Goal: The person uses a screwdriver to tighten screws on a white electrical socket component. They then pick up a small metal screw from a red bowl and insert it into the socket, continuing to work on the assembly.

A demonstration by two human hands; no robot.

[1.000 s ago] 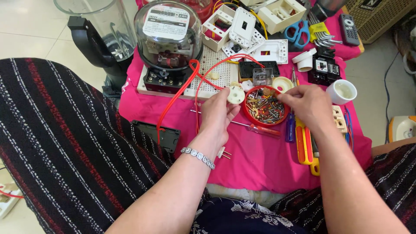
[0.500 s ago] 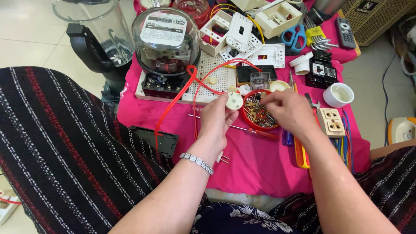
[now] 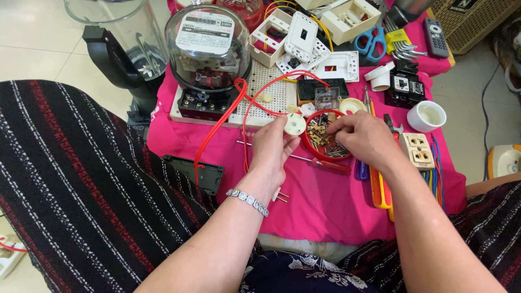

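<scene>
Status: the left hand (image 3: 277,149) is raised just above the pink cloth (image 3: 320,211) that covers the counter. Its grip is closed on a small round cream fitting (image 3: 296,124), pinched between thumb and fingertips with the flat face turned up toward the camera. The wrist carries a bracelet (image 3: 247,201), and the forearm runs in from the lower left.

The right hand (image 3: 361,135) reaches in from the lower right, palm down, fingers curled over the red dish (image 3: 320,147) of small metal parts. The fingertips meet among the screws and brass pieces; whether a piece is already pinched between them cannot be told, since the fingers hide the contact.

Progress, judged from the layout: the fitting shows no screw or contact piece in it, so assembly appears to be at an early step, with hardware selection under way. The red wire (image 3: 230,111) runs loose across the cloth and is not joined to the fitting.

A red-handled screwdriver (image 3: 320,161) lies on the cloth just beyond the left hand, touched by neither hand. A two-pin plug piece (image 3: 280,195) rests near the left wrist.

Farther back stand a glass-domed electric meter (image 3: 208,51) on a white perforated board (image 3: 268,95), several white switch plates and blue-handled scissors (image 3: 370,43).
</scene>
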